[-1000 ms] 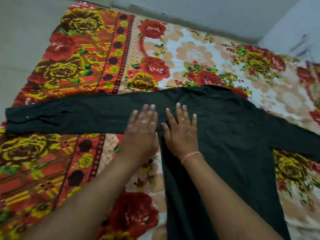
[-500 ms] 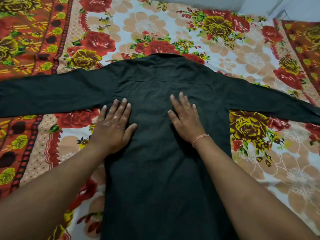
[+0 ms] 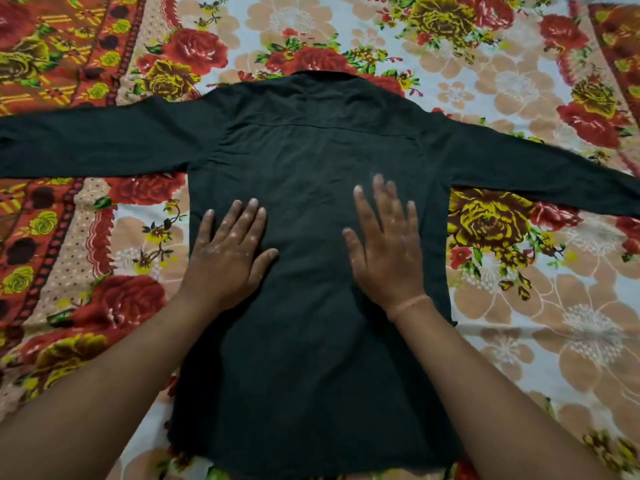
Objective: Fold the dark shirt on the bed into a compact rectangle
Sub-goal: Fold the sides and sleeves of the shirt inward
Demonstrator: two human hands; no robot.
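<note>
- Left hand (image 3: 225, 256) lies flat, palm down, on the left side of the dark shirt (image 3: 311, 341); its fingers are stretched and a little spread, and it grips nothing.
- Right hand (image 3: 386, 247) lies in the same way on the right side of the shirt body, palm down, fingers straight and pointing away from the person; it also holds nothing. A thin pale band (image 3: 410, 304) goes around its wrist.
- Head view, surface: the bed is covered by a bedsheet (image 3: 519, 306) with big red and yellow roses; the left part has an orange-red border with stripes. Nothing of the room around the bed is in view.
- The shirt is spread flat in the middle of the bed, back side up, collar at the far end, hem near the person. Both sleeves go straight out to left and right.
- Both forearms come from the bottom corners, and the two hands are apart from each other.
</note>
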